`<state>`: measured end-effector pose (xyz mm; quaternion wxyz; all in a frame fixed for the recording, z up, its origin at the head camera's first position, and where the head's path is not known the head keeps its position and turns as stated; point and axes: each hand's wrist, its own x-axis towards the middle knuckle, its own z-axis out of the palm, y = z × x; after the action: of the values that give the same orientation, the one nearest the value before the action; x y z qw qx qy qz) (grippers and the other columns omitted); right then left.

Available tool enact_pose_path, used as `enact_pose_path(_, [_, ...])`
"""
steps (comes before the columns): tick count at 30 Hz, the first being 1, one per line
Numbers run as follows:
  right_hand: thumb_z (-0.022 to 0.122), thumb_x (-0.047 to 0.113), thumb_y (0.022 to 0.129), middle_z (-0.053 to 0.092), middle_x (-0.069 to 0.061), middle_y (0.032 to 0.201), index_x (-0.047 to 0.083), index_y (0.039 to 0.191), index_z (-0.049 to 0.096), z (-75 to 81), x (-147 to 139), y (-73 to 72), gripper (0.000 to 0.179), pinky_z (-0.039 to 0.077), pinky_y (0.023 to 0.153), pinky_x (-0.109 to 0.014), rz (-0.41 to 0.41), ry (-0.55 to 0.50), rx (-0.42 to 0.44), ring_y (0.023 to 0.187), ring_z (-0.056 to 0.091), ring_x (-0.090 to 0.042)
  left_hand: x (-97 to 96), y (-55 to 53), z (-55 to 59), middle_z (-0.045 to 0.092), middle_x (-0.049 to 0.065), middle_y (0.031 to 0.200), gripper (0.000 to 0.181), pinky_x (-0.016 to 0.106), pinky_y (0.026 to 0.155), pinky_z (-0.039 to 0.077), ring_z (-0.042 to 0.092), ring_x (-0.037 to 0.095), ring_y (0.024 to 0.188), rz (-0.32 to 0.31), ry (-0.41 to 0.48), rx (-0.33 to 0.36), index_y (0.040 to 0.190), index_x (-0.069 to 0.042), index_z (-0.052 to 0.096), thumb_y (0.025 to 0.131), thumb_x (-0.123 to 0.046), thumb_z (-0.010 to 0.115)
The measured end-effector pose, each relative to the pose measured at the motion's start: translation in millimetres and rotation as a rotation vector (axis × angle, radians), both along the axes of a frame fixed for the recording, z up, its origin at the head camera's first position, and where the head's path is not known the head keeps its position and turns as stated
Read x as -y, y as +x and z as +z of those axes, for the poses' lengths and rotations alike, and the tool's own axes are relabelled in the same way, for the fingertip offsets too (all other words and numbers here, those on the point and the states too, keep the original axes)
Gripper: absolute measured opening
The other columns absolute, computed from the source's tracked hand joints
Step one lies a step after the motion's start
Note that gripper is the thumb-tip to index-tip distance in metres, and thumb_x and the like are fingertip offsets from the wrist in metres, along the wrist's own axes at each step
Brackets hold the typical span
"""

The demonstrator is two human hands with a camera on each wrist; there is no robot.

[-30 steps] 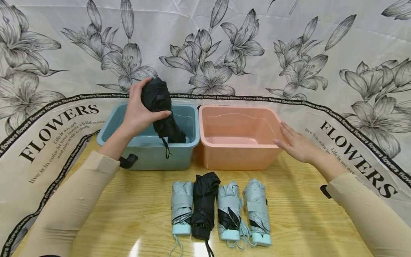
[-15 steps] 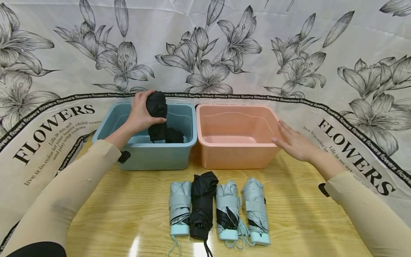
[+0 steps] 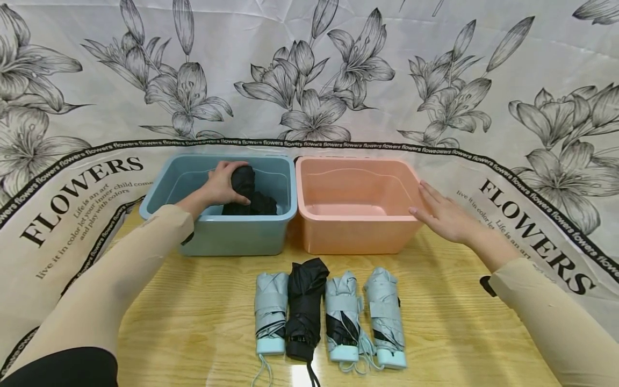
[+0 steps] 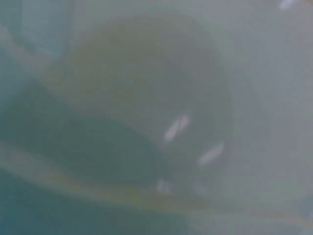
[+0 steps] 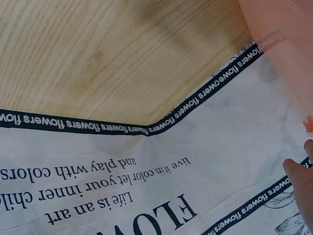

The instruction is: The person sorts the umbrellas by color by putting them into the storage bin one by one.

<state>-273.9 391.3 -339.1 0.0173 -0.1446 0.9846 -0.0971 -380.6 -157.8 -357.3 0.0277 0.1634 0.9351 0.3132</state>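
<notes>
Low inside the blue bin [image 3: 232,236], my left hand [image 3: 220,185] grips a folded black umbrella [image 3: 243,180], thumb on its near side. Another black folded umbrella [image 3: 264,203] lies beside it in the bin, partly hidden by the front wall. My right hand [image 3: 447,215] touches the right rim of the pink bin [image 3: 358,236] with its fingers straight. In the right wrist view, part of that hand [image 5: 301,183] shows near the pink bin [image 5: 288,39]. The left wrist view is a blurred blue-green surface, with neither hand nor umbrella visible.
In front of the bins, on the wooden table [image 3: 193,312], lie a row of folded umbrellas: a light blue one [image 3: 272,306], a black one [image 3: 307,306] and two more light blue ones [image 3: 343,317], [image 3: 385,317]. A flower-print cloth [image 3: 309,70] hangs behind.
My left hand has lowered the black umbrella from above the blue bin down into it. The right hand stays at the pink bin's rim.
</notes>
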Motion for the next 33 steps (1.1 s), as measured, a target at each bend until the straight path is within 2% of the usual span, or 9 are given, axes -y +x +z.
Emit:
enact_pose_path(7, [0.034, 0.052, 0.111, -0.005, -0.017, 0.173, -0.001, 0.166, 0.004, 2.6, 1.7, 2.8, 0.081, 0.009, 0.121, -0.071, 0.001, -0.001, 0.010, 0.155, 0.008, -0.052, -1.5, -0.5, -4.3, 0.017, 0.030, 0.162, 0.095, 0.074, 0.109, 0.031, 0.022, 0.060, 0.142, -0.027, -0.052, 0.137, 0.163, -0.013, 0.032, 0.086, -0.023, 0.087])
enact_pose_path(10, [0.033, 0.052, 0.111, -0.005, -0.018, 0.173, -0.001, 0.166, 0.004, 2.7, 2.3, 3.5, 0.081, 0.010, 0.121, -0.071, 0.005, 0.002, 0.010, 0.154, 0.009, -0.053, -0.6, -2.4, -9.3, 0.017, 0.031, 0.161, 0.092, 0.072, 0.110, 0.033, 0.025, 0.058, 0.142, -0.042, -0.068, 0.179, 0.163, -0.012, 0.031, 0.088, -0.023, 0.085])
enact_pose_path(14, [0.034, 0.052, 0.111, -0.005, -0.018, 0.173, 0.000, 0.166, 0.004, 2.5, 2.7, 4.1, 0.081, 0.009, 0.121, -0.071, 0.005, 0.000, 0.014, 0.154, 0.010, -0.053, 0.4, -0.6, -12.6, 0.017, 0.034, 0.159, 0.088, 0.068, 0.111, 0.035, 0.027, 0.054, 0.143, -0.101, -0.091, 0.233, 0.162, -0.006, 0.030, 0.092, -0.019, 0.081])
enact_pose_path(19, [0.034, 0.053, 0.111, -0.005, -0.017, 0.173, 0.001, 0.166, 0.003, 2.5, 3.1, 4.6, 0.082, 0.009, 0.121, -0.071, -0.001, 0.001, 0.022, 0.154, 0.009, -0.053, 2.8, -1.4, -14.1, 0.019, 0.035, 0.160, 0.082, 0.066, 0.113, 0.035, 0.024, 0.053, 0.146, -0.156, -0.141, 0.260, 0.160, -0.001, 0.032, 0.094, -0.015, 0.079])
enact_pose_path(26, [0.034, 0.052, 0.111, -0.005, -0.017, 0.173, 0.001, 0.166, 0.003, 1.8, 2.2, 2.9, 0.081, 0.010, 0.121, -0.071, 0.009, -0.001, 0.013, 0.154, 0.010, -0.053, 7.6, -3.9, -16.5, 0.018, 0.033, 0.166, 0.074, 0.064, 0.115, 0.036, 0.022, 0.052, 0.151, -0.159, -0.192, 0.344, 0.161, 0.001, 0.032, 0.099, -0.011, 0.071])
enact_pose_path(29, [0.034, 0.052, 0.111, -0.005, -0.018, 0.173, 0.001, 0.166, 0.004, 2.0, 2.4, 2.6, 0.081, 0.010, 0.121, -0.071, 0.012, 0.001, 0.009, 0.154, 0.010, -0.053, 9.3, -5.3, -16.4, 0.018, 0.034, 0.166, 0.074, 0.063, 0.113, 0.039, 0.023, 0.052, 0.151, -0.156, -0.201, 0.351, 0.161, 0.001, 0.033, 0.099, -0.011, 0.070])
enact_pose_path(33, [0.034, 0.052, 0.111, -0.004, -0.018, 0.173, 0.000, 0.166, 0.004, 3.4, 2.4, 3.4, 0.081, 0.009, 0.121, -0.071, 0.006, -0.002, 0.010, 0.154, 0.010, -0.053, 8.0, -6.4, -14.2, 0.018, 0.033, 0.166, 0.072, 0.064, 0.113, 0.039, 0.024, 0.053, 0.150, -0.146, -0.171, 0.343, 0.160, 0.001, 0.035, 0.098, -0.010, 0.070])
